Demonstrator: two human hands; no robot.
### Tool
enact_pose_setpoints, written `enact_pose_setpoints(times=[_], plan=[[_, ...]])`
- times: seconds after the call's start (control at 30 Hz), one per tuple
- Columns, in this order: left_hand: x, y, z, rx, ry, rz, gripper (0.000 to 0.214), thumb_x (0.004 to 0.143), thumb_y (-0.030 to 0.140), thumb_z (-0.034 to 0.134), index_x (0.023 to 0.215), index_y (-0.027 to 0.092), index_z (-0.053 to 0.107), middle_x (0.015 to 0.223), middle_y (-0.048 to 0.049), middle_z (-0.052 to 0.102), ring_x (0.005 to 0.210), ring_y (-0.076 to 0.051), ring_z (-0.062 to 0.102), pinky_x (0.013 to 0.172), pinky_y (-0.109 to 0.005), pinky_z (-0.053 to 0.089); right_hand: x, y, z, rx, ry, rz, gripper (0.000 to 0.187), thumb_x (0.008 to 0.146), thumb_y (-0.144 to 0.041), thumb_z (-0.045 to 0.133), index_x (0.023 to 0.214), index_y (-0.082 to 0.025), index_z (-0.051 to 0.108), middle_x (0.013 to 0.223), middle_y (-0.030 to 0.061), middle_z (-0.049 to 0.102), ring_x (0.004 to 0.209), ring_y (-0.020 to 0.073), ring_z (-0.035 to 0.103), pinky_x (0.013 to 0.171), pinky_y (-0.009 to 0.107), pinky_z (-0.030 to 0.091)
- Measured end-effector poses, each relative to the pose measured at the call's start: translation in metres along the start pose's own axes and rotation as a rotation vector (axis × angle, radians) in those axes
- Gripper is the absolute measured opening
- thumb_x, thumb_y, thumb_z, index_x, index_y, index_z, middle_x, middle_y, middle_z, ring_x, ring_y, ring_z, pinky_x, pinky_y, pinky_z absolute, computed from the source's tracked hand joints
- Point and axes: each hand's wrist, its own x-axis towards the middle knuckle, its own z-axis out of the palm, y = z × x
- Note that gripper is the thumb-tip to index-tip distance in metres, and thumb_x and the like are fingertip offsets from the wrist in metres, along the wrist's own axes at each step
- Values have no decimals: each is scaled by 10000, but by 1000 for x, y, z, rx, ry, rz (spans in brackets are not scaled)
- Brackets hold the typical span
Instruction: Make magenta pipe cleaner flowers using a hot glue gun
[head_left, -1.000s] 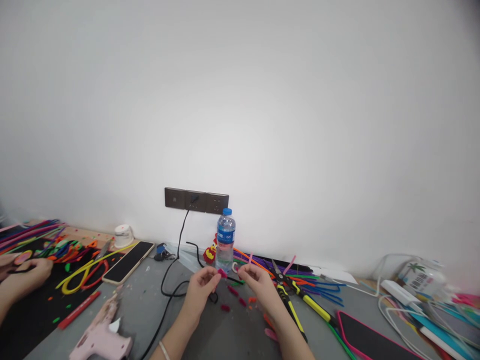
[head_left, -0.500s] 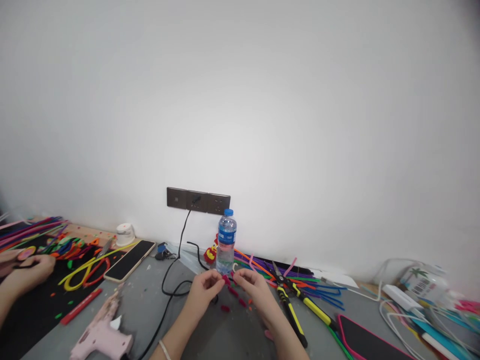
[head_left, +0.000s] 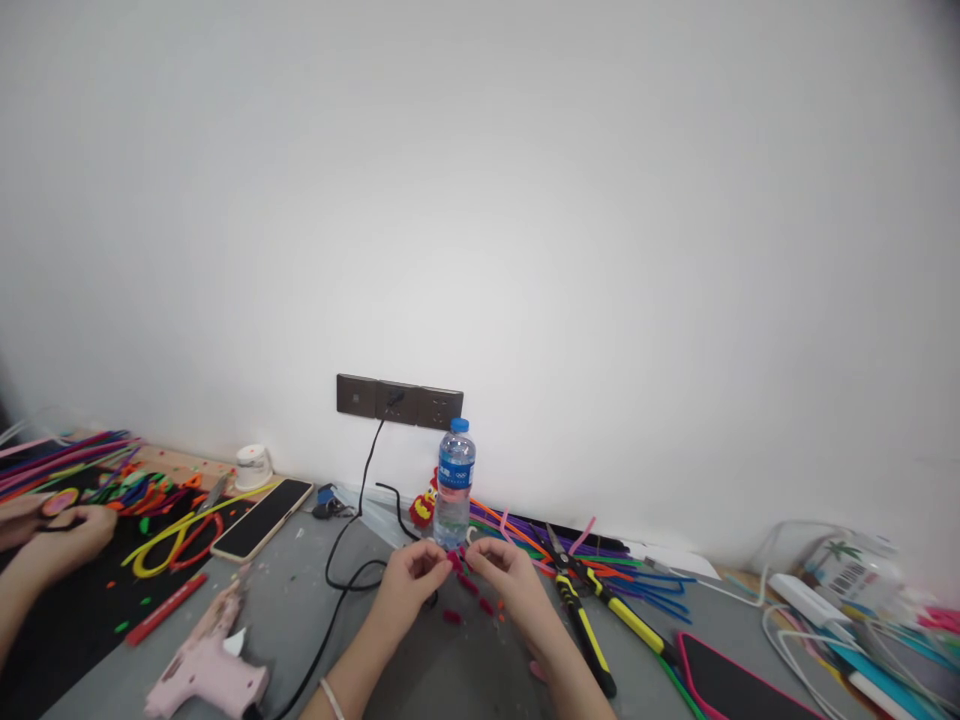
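Where the two hands meet above the grey table (head_left: 480, 672), the magenta piece (head_left: 455, 562) sits between their fingertips, just in front of the water bottle (head_left: 453, 487). The left hand (head_left: 409, 582) has thumb and forefinger closed on the piece's near-left end. The right hand (head_left: 504, 572) has its fingertips pinched on the opposite end, the remaining fingers curled in. Both hands are held slightly clear of the table surface.

The magenta piece is a short, fuzzy length, dark pink in colour. Its exact shape is too small to tell.

Surrounding items:
- Loose red offcuts (head_left: 451, 617) lie on the table directly below the hands.
- A black cable (head_left: 341, 560) runs from the wall socket (head_left: 400, 400) down past the left hand.
- Yellow-and-black cutters (head_left: 581, 612) lie just right of the right forearm, beside a spread bundle of coloured stems (head_left: 630, 578).
- A pink-cased phone (head_left: 739, 685) lies at lower right.
- A pink glue gun (head_left: 206, 668) lies at lower left.
- A second phone (head_left: 262, 518) lies further left, near yellow and red loops (head_left: 161, 545).
- A co-worker's hands (head_left: 64, 530) are at the far left edge, well apart from the person's own.

Nothing covers the magenta piece except the fingertips gripping its ends.
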Motion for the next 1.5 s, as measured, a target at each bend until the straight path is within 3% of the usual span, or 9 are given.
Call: enact_pose_setpoints(times=[1.13, 1.5], plan=[[-3, 3, 0, 13, 1, 49, 242, 683, 352, 710, 631, 138, 609, 525, 50, 464, 495, -90, 382, 477, -204, 287, -1, -5, 0, 10, -12, -13, 427, 641, -555, 720, 645, -142, 613, 602, -2, 546, 577, 137, 460, 562, 251, 347], [-3, 11, 2, 2, 19, 32, 299, 634, 417, 731, 610, 145, 610, 514, 47, 474, 495, -96, 386, 477, -207, 285, -1, -2, -1, 2, -24, -14, 410, 666, -541, 711, 670, -142, 618, 608, -4, 557, 573, 133, 474, 553, 247, 349]])
